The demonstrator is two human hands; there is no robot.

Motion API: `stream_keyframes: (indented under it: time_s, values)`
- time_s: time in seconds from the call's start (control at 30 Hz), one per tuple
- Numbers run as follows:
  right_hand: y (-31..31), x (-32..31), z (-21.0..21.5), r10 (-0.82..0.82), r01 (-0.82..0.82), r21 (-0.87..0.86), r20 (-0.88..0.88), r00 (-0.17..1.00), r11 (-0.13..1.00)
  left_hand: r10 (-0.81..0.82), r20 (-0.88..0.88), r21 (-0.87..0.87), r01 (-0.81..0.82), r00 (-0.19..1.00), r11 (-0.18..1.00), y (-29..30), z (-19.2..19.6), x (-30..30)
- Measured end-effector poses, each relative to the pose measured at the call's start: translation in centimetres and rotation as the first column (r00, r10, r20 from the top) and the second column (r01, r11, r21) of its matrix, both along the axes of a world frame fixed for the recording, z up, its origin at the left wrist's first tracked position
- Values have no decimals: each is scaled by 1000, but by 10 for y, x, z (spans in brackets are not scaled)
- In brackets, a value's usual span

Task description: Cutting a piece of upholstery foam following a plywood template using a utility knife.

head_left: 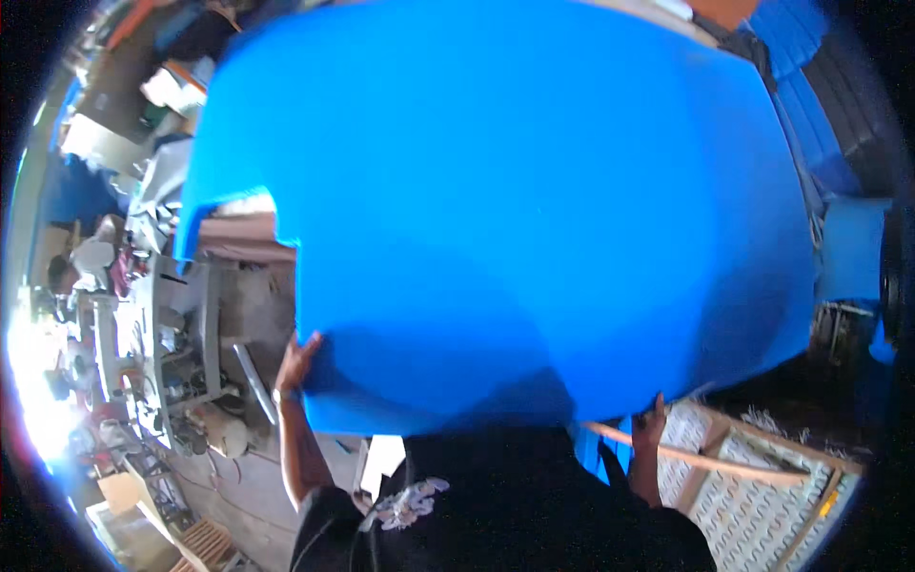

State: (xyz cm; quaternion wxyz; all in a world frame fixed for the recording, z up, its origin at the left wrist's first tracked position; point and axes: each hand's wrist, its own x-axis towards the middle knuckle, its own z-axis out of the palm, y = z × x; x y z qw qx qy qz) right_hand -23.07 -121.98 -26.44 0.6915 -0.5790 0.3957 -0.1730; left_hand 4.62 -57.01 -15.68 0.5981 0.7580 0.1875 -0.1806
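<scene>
A large bright blue foam sheet with a notch cut out of its left side fills most of the view, held up in front of me. My left hand grips its lower left edge. Fingers of my right hand curl over its lower right edge. My dark shirt shows at the bottom of the picture.
A wooden frame with patterned webbing lies at the lower right. Cluttered workbenches with tools and machine parts stand to the left. More blue foam sheets are stacked at the upper right. A wooden crate sits at the lower left.
</scene>
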Motion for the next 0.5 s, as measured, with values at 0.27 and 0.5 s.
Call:
stream_keyframes:
  time_s: [0.27,0.5]
  values:
    - [25,46,62,-176,73,532,146,973,843,2,338,120,-46,941,992,-21,106,21]
    - [4,-13,-54,22,-381,-867,-395,918,321,-404,734,483,-2,546,875,-58,206,27]
